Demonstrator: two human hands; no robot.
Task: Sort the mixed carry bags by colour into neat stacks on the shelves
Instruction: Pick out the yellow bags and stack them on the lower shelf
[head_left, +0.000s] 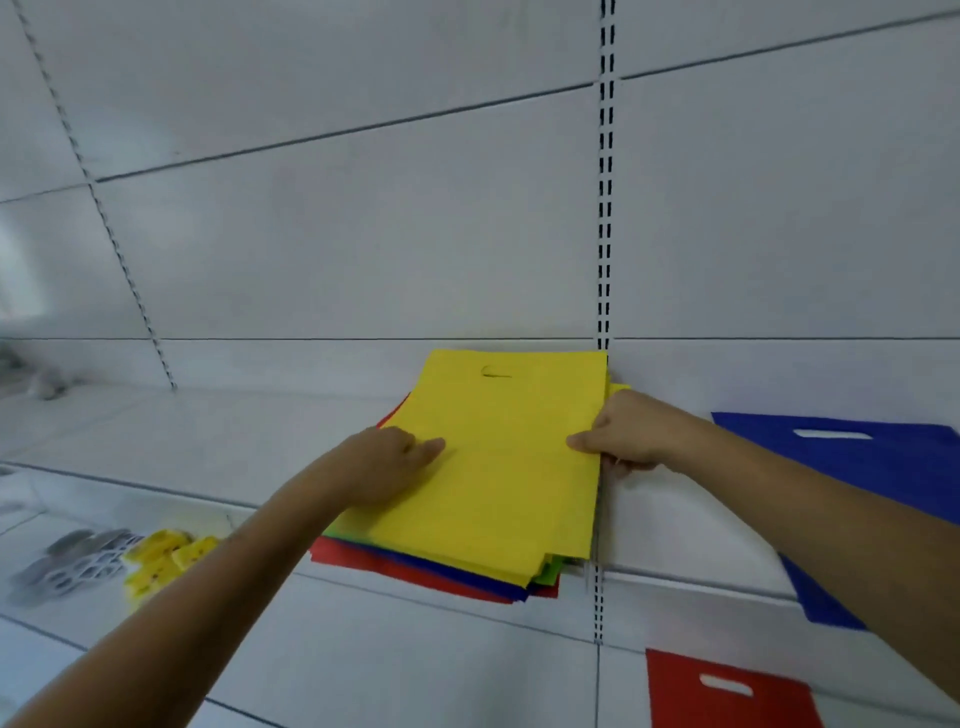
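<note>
The mixed pile (467, 566) is lying on the middle shelf (208, 441), pushed up against the slotted upright (604, 208), with red, blue and green edges showing beneath yellow sheets. A yellow bag (504, 457) is sitting on top, its handle slit at the far end.

The left hand (384, 462) is resting on the near-left part of this yellow bag, fingers loosely curled and pressing down, apparently to keep the pile from sliding. The right hand (623, 436) is pinching the bag's right edge, thumb on top and fingers underneath, apparently to peel the top sheets away from the rest.

Sorted stacks are forming to the right of the upright: a blue bag (857, 467) is lying on the same shelf, and a red bag (727, 696) on the shelf below. No yellow stack is visible yet, so the yellow bag is likely being lifted to start one.

Small yellow items (161, 561) and a grey mesh object (78, 566) are sitting on the lower shelf at left, blurred.
</note>
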